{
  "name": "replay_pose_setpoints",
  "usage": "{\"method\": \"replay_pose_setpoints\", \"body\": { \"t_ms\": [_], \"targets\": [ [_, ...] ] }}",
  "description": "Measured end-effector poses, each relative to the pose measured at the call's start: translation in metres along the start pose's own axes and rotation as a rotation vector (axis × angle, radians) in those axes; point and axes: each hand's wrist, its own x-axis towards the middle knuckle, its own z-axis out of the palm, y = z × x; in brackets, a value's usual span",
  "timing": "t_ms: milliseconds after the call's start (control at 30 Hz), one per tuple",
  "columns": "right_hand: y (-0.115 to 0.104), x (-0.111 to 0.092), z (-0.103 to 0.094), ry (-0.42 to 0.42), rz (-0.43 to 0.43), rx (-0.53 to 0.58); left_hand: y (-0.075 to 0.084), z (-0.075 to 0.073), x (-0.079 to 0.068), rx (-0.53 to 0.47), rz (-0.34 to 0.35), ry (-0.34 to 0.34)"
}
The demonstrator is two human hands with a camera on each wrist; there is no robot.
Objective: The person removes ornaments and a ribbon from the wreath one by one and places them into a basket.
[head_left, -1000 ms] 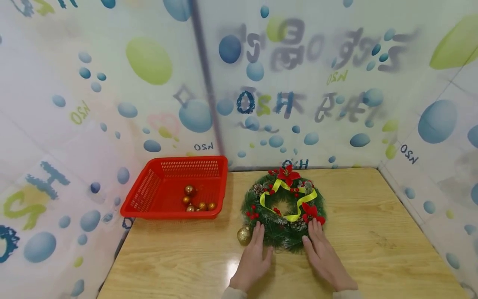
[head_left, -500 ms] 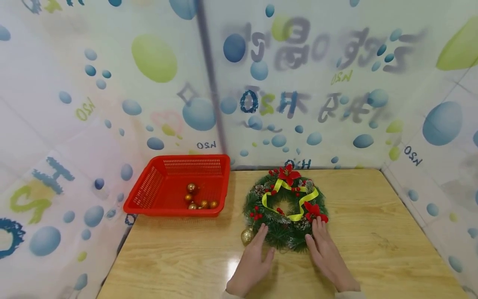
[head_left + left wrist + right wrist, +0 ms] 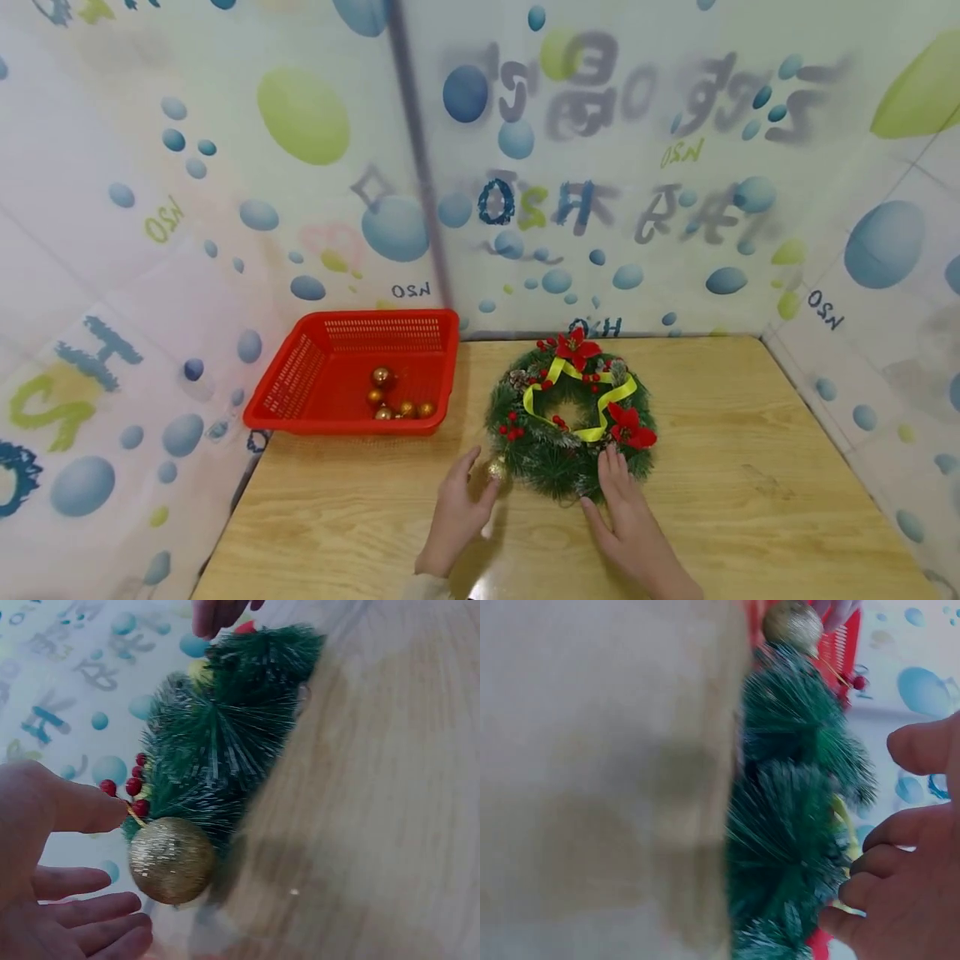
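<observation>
A green Christmas wreath (image 3: pixel 547 473) with red flowers, red berries, pine cones and a yellow ribbon lies on the table. At its front left edge is a glittery gold bauble (image 3: pixel 171 861) with a gold cord. My left hand (image 3: pixel 457 512) reaches beside the bauble, thumb and fingers spread on either side of it. In the left wrist view the thumb is by the cord and the fingers are loosely bent, not closed on the ball. My right hand (image 3: pixel 632 521) extends its fingers to the wreath's front right edge, below a red flower (image 3: pixel 632 427).
A red plastic basket (image 3: pixel 341 428) stands at the back left of the wooden table (image 3: pixel 750 517), with several small gold baubles (image 3: pixel 382 377) inside. Patterned sheets (image 3: pixel 525 275) with blue and green spots enclose the table behind and at both sides.
My left hand has moved left, off the wreath's front edge to the gold bauble. My right hand has shifted slightly left and down from the red flower. The wreath stays in place.
</observation>
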Motion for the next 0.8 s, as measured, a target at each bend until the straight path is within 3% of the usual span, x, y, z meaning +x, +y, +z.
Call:
{"method": "replay_pose_setpoints", "body": {
  "t_ms": [133, 467, 567, 800],
  "targets": [
    [0.0, -0.002, 0.008, 0.003, -0.013, -0.046, -0.007, 0.009, 0.0, -0.009, 0.005, -0.012],
    [-0.003, -0.004, 0.011, -0.008, -0.01, -0.057, -0.01, 0.024, 0.0, 0.012, -0.059, 0.063],
    [-0.004, -0.003, 0.011, -0.017, -0.003, -0.049, -0.009, 0.024, 0.0, -0.008, -0.05, 0.093],
    [-0.003, -0.003, 0.01, -0.017, 0.007, -0.044, -0.004, 0.025, 0.005, -0.045, 0.048, 0.165]
  ]
}}
